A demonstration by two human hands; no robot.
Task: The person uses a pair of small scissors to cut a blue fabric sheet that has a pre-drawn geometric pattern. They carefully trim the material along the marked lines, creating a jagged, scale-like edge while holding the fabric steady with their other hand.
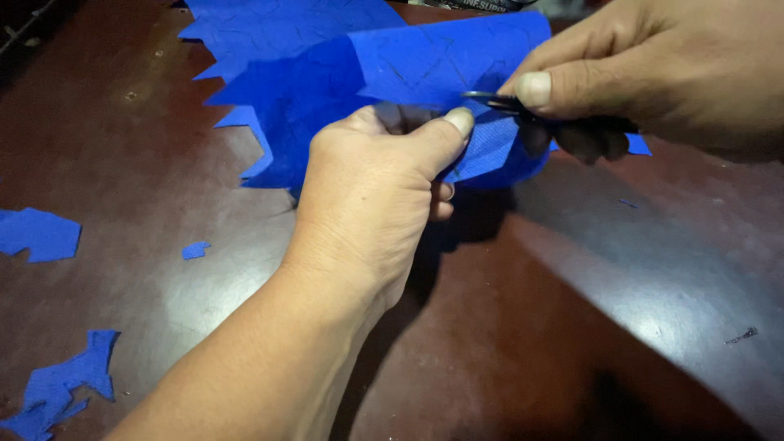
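Head view, looking down on a dark brown table (637, 327) with a glossy top. At centre frame, the left hand (371, 196) pinches a sheet of blue fabric (327, 90) between thumb and curled fingers, the thumb tip pressed on the cloth's near edge. The fabric is lifted off the table at this point and bends over in a loose fold; its far part spreads flat toward the upper left of the frame, where the edge is jagged with pointed notches. Thin dark lines are drawn on the raised fold.

In the upper right of the frame, the right hand (653, 73) is closed around black scissors (523, 110). The thumb lies along the top of the tool and the fingers wrap below, hiding the handles. The blades point left and meet the fabric just beside the left thumb; how far they are parted cannot be told.

Blue scraps lie on the table, well apart from the hands: one scrap (37, 234) at the left edge, a small chip (195, 250) near it, a long ragged offcut (61, 392) in the lower left corner, and a small corner piece (639, 145) under the right hand.
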